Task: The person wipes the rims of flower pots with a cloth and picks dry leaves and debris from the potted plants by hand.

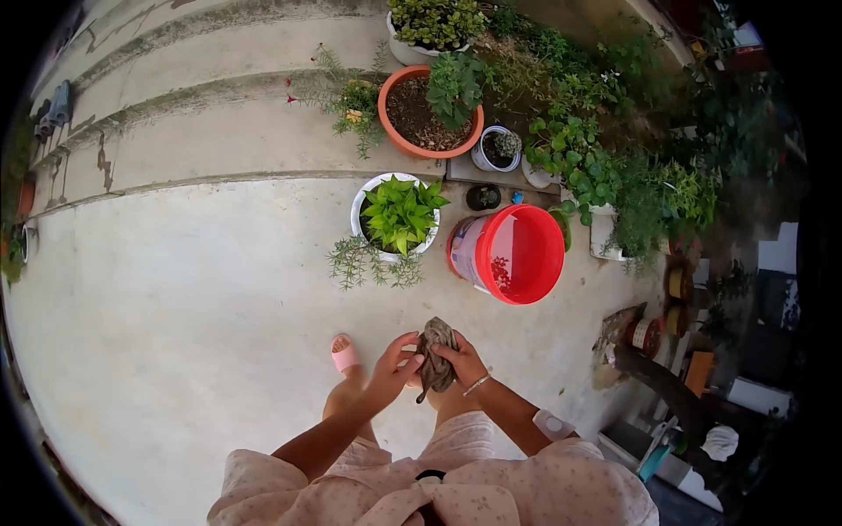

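Note:
A crumpled grey-brown cloth [436, 352] is held up in front of my body, above the floor. My right hand [462, 361] grips its right side, with the thumb laid across the front; a light bracelet circles that wrist. At the cloth's left edge is my left hand [393, 366], its fingers curved and apart, the tips at or touching the fabric. Beyond the hands, a red bucket [542, 254] tilts toward me, with a wet-looking pale inside. Left of the bucket stands a white pot [357, 217] with a bright green leafy plant [402, 213].
Behind the bucket are a terracotta pot [392, 131], a small white pot [481, 158] and a black container [483, 197]. Dense plants [588, 167] fill the upper right. Concrete steps [219, 114] rise at the back left. A dark curved trunk-like object [653, 377] lies right.

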Demonstrator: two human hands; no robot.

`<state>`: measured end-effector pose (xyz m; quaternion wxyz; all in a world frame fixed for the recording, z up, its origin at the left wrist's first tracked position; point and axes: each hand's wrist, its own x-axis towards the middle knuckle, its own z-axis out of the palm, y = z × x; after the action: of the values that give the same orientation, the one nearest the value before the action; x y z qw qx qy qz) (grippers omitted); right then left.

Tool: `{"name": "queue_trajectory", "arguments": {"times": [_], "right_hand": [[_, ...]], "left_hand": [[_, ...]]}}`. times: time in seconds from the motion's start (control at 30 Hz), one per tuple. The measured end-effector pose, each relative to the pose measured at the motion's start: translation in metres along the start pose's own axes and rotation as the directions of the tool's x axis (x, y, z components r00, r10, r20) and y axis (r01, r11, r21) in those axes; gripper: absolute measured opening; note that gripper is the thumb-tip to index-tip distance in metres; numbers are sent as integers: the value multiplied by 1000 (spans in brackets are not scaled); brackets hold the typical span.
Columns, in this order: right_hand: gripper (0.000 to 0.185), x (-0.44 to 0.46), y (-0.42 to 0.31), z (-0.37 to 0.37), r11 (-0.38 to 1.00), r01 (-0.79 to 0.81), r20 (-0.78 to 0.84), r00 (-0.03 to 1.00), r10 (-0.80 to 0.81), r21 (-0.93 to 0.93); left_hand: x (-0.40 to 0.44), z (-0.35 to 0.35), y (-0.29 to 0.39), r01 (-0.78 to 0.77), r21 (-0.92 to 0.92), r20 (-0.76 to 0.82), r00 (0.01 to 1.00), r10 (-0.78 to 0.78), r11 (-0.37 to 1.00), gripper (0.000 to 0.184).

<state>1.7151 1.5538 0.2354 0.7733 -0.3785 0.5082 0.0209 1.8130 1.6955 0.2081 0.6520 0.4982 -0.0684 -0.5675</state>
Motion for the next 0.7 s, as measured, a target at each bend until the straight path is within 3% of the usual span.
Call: {"name": "queue_trajectory", "arguments": {"times": [0.07,0.2,0.23,0.27,0.33,0.47,0.6,0.67,0.7], "right_hand": [[40,3,-23,8,985,16,1,1000,-17,171],[35,41,-62,-15,905,101,-54,995,-86,414],[33,55,-73,-26,887,135,-98,990,-102,442],[32,70,-85,-34,867,173,-139,983,-121,468],[35,104,-112,-52,772,303,-222,951,-213,559],[38,177,-147,-93,658,448,-351,892,-284,606],[42,251,-163,-113,591,488,-470,860,-199,643],[46,303,-144,-118,735,455,-536,831,-148,503],[46,309,-143,-113,720,450,-545,830,-119,529]], "left_hand": [[9,-3,33,9,9,-6,1000,-9,1000,44],[47,-19,91,128,199,-170,981,-94,972,29],[62,-29,88,-55,213,-166,982,92,975,28],[73,-30,102,-58,230,-253,960,117,971,28],[93,-32,131,2,245,-377,921,94,970,25],[119,-44,154,117,347,-466,883,63,931,22],[140,-69,141,256,531,-478,878,36,808,23],[151,-89,127,342,728,-459,887,53,594,24],[155,-98,119,358,764,-453,890,52,537,26]]}}
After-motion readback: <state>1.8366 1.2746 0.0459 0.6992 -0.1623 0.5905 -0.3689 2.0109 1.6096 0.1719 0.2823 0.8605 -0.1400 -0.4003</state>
